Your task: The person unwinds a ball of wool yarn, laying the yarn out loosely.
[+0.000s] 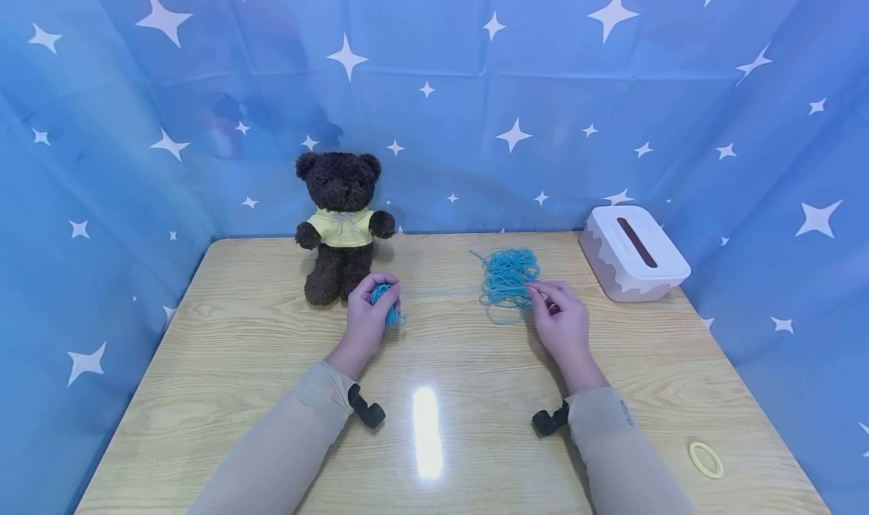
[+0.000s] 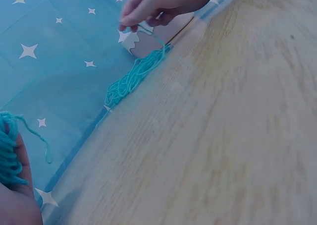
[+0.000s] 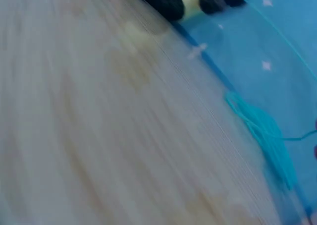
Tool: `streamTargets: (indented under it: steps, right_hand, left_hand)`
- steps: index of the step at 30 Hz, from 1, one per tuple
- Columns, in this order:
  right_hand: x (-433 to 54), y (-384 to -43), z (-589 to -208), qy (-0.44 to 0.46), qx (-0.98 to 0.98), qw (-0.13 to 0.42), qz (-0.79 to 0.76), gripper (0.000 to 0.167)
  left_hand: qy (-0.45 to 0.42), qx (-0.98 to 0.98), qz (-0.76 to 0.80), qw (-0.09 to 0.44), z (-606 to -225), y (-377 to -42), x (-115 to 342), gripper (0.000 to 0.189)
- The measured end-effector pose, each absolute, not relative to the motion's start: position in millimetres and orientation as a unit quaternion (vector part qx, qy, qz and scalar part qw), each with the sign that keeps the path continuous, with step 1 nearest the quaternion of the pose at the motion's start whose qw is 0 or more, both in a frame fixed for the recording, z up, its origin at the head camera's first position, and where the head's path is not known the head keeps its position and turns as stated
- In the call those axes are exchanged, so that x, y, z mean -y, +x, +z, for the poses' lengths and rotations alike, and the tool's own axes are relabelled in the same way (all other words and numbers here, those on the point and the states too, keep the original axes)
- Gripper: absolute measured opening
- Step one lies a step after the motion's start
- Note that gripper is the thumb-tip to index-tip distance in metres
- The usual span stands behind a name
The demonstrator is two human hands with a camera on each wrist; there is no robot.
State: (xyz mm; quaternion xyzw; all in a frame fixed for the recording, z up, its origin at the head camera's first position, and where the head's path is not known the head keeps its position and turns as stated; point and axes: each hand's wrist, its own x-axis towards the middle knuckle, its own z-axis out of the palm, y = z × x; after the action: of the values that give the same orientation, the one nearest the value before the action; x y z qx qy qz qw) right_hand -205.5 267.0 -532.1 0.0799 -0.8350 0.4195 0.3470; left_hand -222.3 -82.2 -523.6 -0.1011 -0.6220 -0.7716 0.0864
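A small wound bundle of blue yarn (image 1: 381,295) sits in my left hand (image 1: 366,311), the fingers and thumb curled round it. A short loose end of yarn dangles from this bundle (image 2: 9,148) in the left wrist view. My right hand (image 1: 563,320) pinches a strand of the same yarn between thumb and fingertips. From there a thin strand (image 1: 448,292) runs across to the left hand. Just behind the right fingers lies a loose, looped pile of blue yarn (image 1: 508,271) on the table. In the right wrist view only fingertips show at the right edge.
A dark brown teddy bear (image 1: 339,232) in a yellow top is at the back left of the wooden table (image 1: 468,394). A white and pink tissue box (image 1: 634,255) stands at the back right. A pale yellow ring (image 1: 706,460) lies near the front right.
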Motion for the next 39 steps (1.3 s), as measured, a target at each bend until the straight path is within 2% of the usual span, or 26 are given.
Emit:
streamTargets:
  steps: [7, 10, 13, 17, 21, 25, 28, 31, 35, 39]
  right_hand:
    - [-293.9, -204.2, -527.5, -0.032, 0.903, 0.262, 0.340, 0.017]
    - [-297.9, -203.3, -526.0, -0.040, 0.930, 0.205, 0.304, 0.021]
    - [-299.1, -202.0, -524.4, -0.028, 0.943, 0.170, 0.283, 0.023]
    - [-300.1, -198.4, -522.9, -0.027, 0.948, 0.147, 0.281, 0.025]
    - [-301.1, -195.4, -522.2, -0.037, 0.949, 0.125, 0.288, 0.029]
    - [-295.8, -196.5, -522.9, -0.044, 0.938, 0.152, 0.308, 0.032]
    - [-278.7, -196.7, -522.9, -0.030, 0.924, 0.192, 0.330, 0.030]
    - [-245.6, -193.9, -520.4, 0.028, 0.911, 0.213, 0.352, 0.027]
    - [-191.3, -186.7, -518.7, 0.121, 0.897, 0.167, 0.391, 0.030]
    - [-147.3, -180.6, -520.7, 0.170, 0.883, 0.106, 0.424, 0.036]
  left_hand:
    - [-0.084, 0.616, -0.777, 0.092, -518.7, -220.9, 83.7, 0.025]
    - [-0.080, 0.617, -0.778, 0.088, -517.8, -220.7, 84.2, 0.026]
    - [-0.084, 0.615, -0.779, 0.086, -517.8, -220.9, 83.7, 0.022]
    - [-0.083, 0.615, -0.779, 0.084, -519.1, -219.3, 82.8, 0.010]
    - [-0.080, 0.614, -0.782, 0.079, -519.7, -217.1, 81.9, 0.005]
    - [-0.082, 0.615, -0.781, 0.080, -519.3, -217.0, 81.4, 0.006]
    - [-0.084, 0.614, -0.780, 0.080, -519.6, -217.9, 81.9, 0.008]
    - [-0.089, 0.614, -0.781, 0.074, -518.8, -219.0, 83.1, 0.011]
    - [-0.093, 0.616, -0.779, 0.066, -517.4, -218.3, 82.5, 0.014]
    - [-0.098, 0.621, -0.776, 0.055, -520.3, -216.7, 79.7, 0.020]
